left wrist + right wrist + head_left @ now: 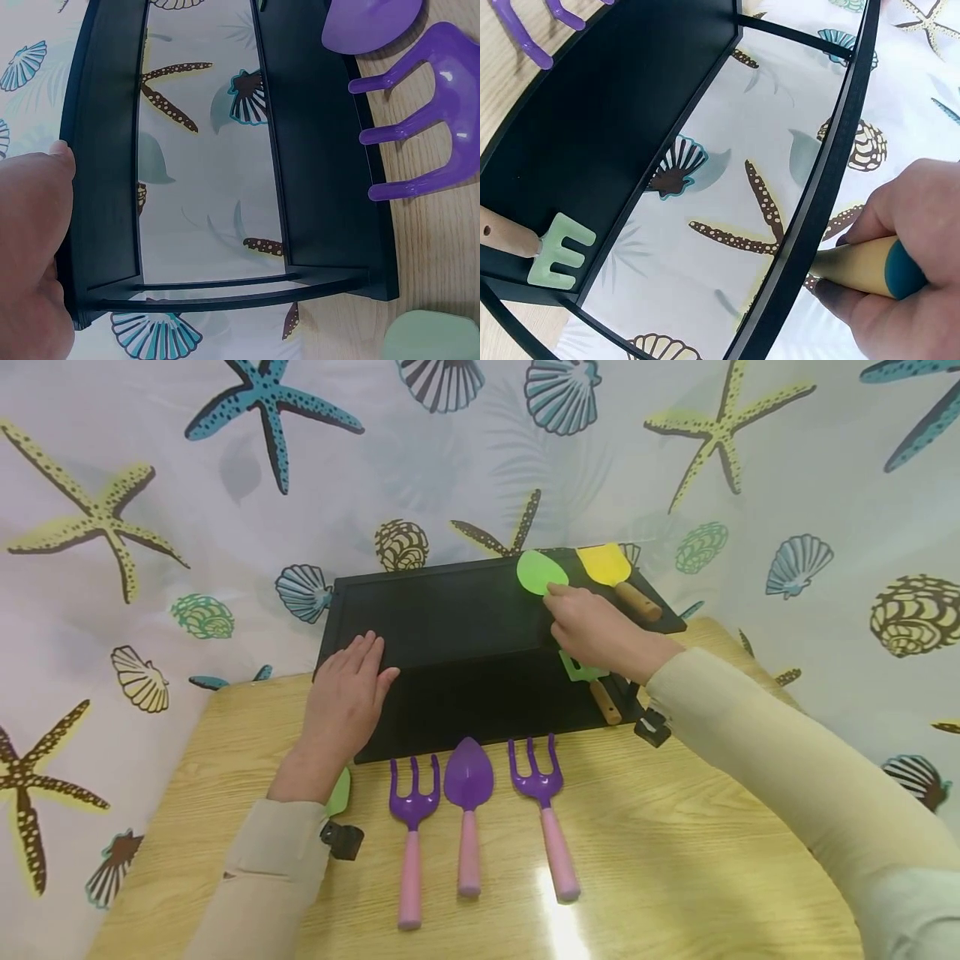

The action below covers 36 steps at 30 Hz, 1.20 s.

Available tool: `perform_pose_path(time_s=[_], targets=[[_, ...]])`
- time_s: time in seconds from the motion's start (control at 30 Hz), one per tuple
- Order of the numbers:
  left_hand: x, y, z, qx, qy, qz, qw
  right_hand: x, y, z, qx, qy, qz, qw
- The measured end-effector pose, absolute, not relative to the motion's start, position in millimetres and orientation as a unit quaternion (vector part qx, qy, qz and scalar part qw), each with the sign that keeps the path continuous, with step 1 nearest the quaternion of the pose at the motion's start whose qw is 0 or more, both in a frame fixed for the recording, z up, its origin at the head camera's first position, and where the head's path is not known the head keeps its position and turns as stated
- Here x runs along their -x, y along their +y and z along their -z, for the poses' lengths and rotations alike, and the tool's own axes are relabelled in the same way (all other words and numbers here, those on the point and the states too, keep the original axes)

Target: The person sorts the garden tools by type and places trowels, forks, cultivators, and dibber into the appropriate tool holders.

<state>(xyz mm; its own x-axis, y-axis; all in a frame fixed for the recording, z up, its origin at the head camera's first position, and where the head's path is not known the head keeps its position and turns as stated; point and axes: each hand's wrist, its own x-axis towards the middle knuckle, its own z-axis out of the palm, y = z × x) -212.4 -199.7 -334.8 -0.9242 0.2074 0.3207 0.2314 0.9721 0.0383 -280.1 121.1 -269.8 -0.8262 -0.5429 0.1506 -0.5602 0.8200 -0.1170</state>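
Note:
My right hand (592,631) pinches the wooden handle (862,268) of a small toy trowel with a green blade (542,572), over the right part of a black two-tier shelf (442,618). Just right of it, a yellow toy shovel (606,564) with a wooden handle lies on the upper tier. On the lower tier rests a green toy rake (561,253), partly hidden by my right hand in the head view. My left hand (348,693) rests on the upper tier's left end, its fingers straight.
In front of the shelf, a purple fork (414,802), a purple trowel (469,777) and another purple fork (537,781) lie on the wooden table (675,860), all pink-handled. A pale green tool (340,793) is half covered by my left forearm. A patterned cloth (450,460) hangs behind.

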Motion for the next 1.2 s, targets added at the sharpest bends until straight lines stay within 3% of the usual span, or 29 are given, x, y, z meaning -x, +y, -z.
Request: perform_pose_path(time_s=[0.47, 1.2], targets=[[211.9, -194.3, 332.8, 0.112, -0.981, 0.041, 0.155, 296.4, 109.3, 270.4, -0.244, -0.966, -0.081, 0.017], [211.0, -198.7, 334.0, 0.107, -0.982, 0.03, 0.156, 293.2, 109.7, 275.3, -0.238, -0.965, -0.103, 0.042]])
